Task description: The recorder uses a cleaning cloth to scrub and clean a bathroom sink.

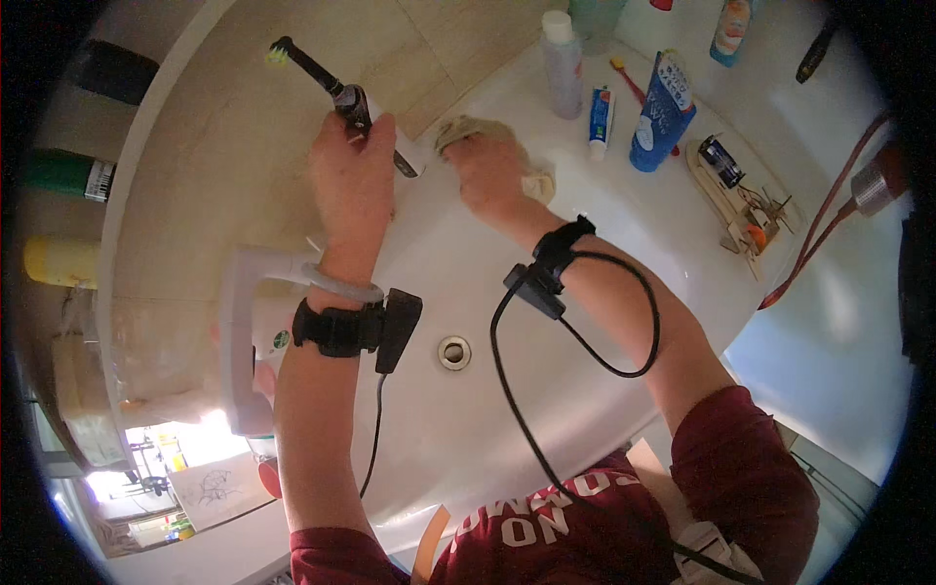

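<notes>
My left hand point(353, 175) is closed around the handle of an electric toothbrush point(356, 110). The brush is raised above the sink's back edge, its dark neck and yellow-green bristle head pointing up and left. To its right, my right hand point(488, 172) presses a crumpled beige cloth point(482, 128) against the sink's rim; the fingertips are partly hidden in the folds. Beneath both arms lies the white washbasin point(453, 278) with a round metal drain point(454, 353).
Right of the cloth are a clear bottle point(561, 73), a small toothpaste tube point(601, 121), a blue tube point(662, 117), a toothbrush point(627, 80) and a wooden battery-powered model point(742, 197). A white angular fixture point(241, 344) stands by my left forearm. Cables hang from my wrist straps.
</notes>
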{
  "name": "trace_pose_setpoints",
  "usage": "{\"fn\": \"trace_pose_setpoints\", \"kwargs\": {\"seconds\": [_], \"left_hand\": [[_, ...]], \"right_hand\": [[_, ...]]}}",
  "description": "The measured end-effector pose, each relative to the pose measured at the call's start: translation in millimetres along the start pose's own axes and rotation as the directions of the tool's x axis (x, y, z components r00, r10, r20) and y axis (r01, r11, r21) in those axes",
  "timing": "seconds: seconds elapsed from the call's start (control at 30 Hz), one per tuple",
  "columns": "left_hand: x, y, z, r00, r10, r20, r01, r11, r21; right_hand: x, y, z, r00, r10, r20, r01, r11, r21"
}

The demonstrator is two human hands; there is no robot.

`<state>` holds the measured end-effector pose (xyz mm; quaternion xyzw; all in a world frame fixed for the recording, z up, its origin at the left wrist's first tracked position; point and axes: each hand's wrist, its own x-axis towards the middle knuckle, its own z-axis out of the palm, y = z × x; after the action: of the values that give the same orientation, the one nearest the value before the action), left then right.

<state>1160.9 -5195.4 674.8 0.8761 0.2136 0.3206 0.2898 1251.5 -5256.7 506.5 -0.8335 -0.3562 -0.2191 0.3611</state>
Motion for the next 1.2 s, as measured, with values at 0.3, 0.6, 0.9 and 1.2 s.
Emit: {"fn": "trace_pose_setpoints", "kwargs": {"seconds": [0.3, 0.6, 0.9, 1.2], "left_hand": [[2.0, -24.9, 11.7, 0.999, 0.001, 0.047, -0.003, 0.999, 0.044], [-9.9, -62.5, 36.0, 0.999, -0.044, 0.012, 0.045, 0.992, -0.119], [-11.0, -67.1, 47.2, 1.0, 0.004, 0.004, -0.004, 0.985, -0.171], [-14.2, -79.3, 45.0, 1.0, 0.008, 0.026, -0.002, 0.968, -0.252]], "right_hand": [[-55.8, -39.8, -16.2, 0.918, -0.305, 0.253, 0.186, 0.895, 0.406], [-64.6, -4.3, -105.0, 0.736, 0.19, 0.65, -0.496, 0.806, 0.325], [-131.0, 12.7, -61.0, 0.744, -0.207, 0.635, 0.225, 0.973, 0.054], [-112.2, 22.6, -111.8, 0.491, -0.637, 0.594, 0.475, 0.767, 0.431]]}}
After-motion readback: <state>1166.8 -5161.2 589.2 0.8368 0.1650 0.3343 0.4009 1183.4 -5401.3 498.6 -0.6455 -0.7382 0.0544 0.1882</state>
